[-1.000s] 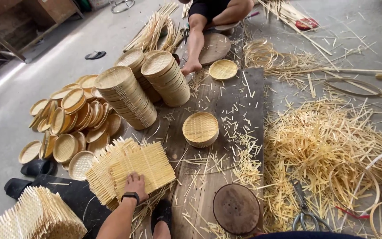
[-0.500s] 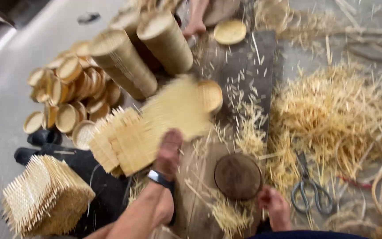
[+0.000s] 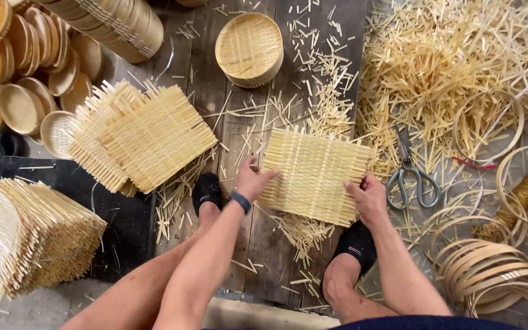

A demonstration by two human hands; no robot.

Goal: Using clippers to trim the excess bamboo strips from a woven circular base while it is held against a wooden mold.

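Two hands grip one square woven bamboo mat [image 3: 314, 175]: left hand [image 3: 253, 181] and right hand [image 3: 366, 197], fingers clamped on opposite edges. Mat lies flat, slightly skewed. Round woven basket [image 3: 249, 49] beyond sits empty.

The woven bamboo mat [image 3: 314, 174] is pale straw yellow, with a fine basket-weave of crossing strips and loose fringed ends. The stack of mats [image 3: 145, 134] shows the same pale yellow weave. The round woven lid [image 3: 249, 47] is golden yellow with a tight checker weave. The floor boards [image 3: 215, 98] are weathered grey-brown. The scissors [image 3: 412, 174] are dull grey metal. The wristband [image 3: 240, 201] is black, and so are both shoes [image 3: 206, 189]. The bamboo hoops [image 3: 490, 269] are light tan.
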